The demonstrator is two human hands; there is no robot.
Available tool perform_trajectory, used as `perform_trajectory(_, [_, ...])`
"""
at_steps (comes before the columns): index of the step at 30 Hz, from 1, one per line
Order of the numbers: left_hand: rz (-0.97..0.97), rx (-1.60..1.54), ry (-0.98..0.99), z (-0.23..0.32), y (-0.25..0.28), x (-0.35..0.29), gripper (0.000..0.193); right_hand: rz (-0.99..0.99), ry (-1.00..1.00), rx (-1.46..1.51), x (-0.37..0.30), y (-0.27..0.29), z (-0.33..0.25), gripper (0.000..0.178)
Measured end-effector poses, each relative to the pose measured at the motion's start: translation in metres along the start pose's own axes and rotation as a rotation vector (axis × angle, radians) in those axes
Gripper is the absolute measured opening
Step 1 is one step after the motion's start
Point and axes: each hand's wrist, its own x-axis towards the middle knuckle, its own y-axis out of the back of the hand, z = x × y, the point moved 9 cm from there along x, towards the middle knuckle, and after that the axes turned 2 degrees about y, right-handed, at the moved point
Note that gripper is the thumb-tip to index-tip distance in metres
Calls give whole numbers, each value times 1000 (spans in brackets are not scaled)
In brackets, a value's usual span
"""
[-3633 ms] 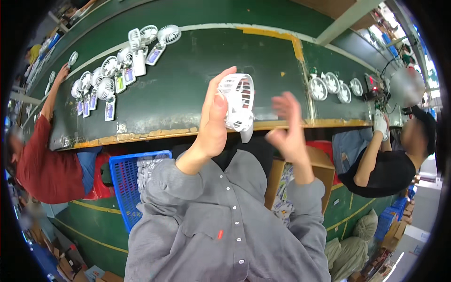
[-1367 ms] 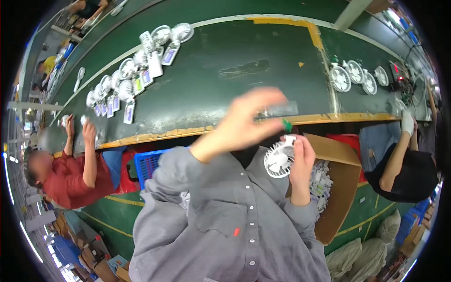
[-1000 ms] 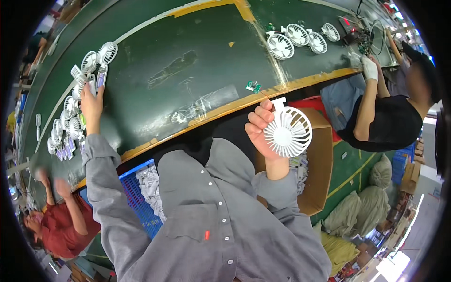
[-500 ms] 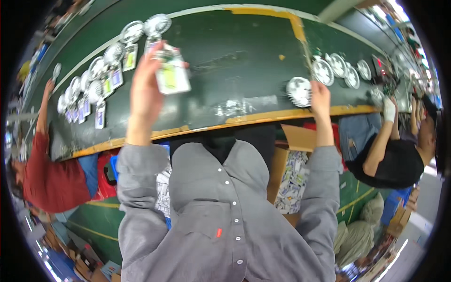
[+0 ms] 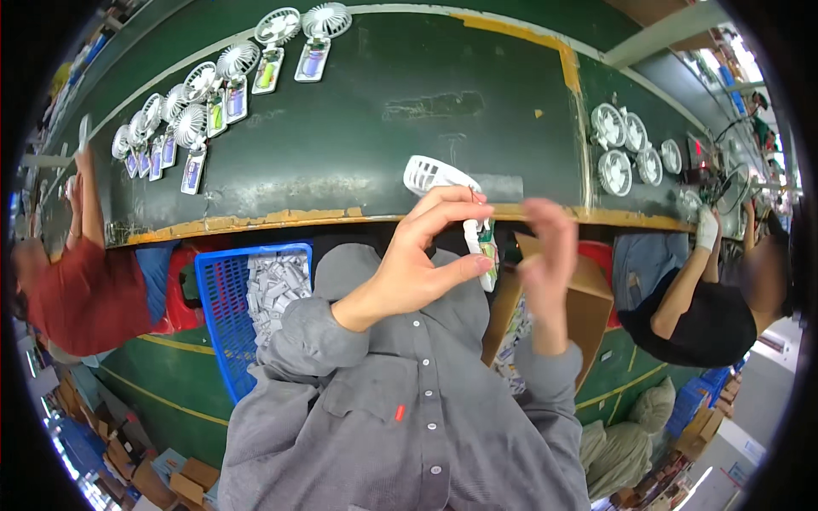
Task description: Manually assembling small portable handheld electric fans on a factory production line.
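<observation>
My left hand [image 5: 417,260] is closed in a pinch on a small handheld fan at the table's front edge. The fan's white slatted head [image 5: 434,175] points away from me and rests on or just over the table. Its white handle [image 5: 487,255] hangs toward me with the inside showing, a green board and a yellow-green part; my fingers cover the join. Just right of the handle, my right hand [image 5: 550,260] is raised and apart from it. Motion smears its fingers.
Several handheld fans with opened handles [image 5: 237,98] line the green table's left side. Several white fan heads [image 5: 615,170] lie at the right. A blue basket [image 5: 226,319] of small white parts and a cardboard box [image 5: 588,298] stand below the edge. People work at both sides [image 5: 85,294].
My left hand came right and toward me with the handle part. My right hand moved left and no longer grips a fan head. A fan head and handle now sit together in front of me.
</observation>
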Motion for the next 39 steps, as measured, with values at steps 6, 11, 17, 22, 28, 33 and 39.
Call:
perform_trajectory(6, [-5,213,48,5,-20,-22,53,108,85,-186,-39,-49,-31,43])
perform_trajectory(11, [-8,215,70,6,-19,-31,42,73,-200,114,-65,-37,-9,38])
perform_trajectory(17, [-121,145,242,-15,-26,-43,28,16,-503,874,-90,-46,11,41])
perform_trajectory(22, [-184,350,122,6,-35,-36,36,-55,-453,1145,-101,-48,11,53])
perform_trajectory(28, [-338,549,-203,18,-71,-41,47,56,-775,1220,-117,-53,33,53])
perform_trajectory(33, [-222,646,-311,20,-67,-37,41,81,-816,1169,-120,-53,39,54])
perform_trajectory(39, [-142,678,-393,22,-63,-41,37,-5,-795,1414,-118,-69,30,55])
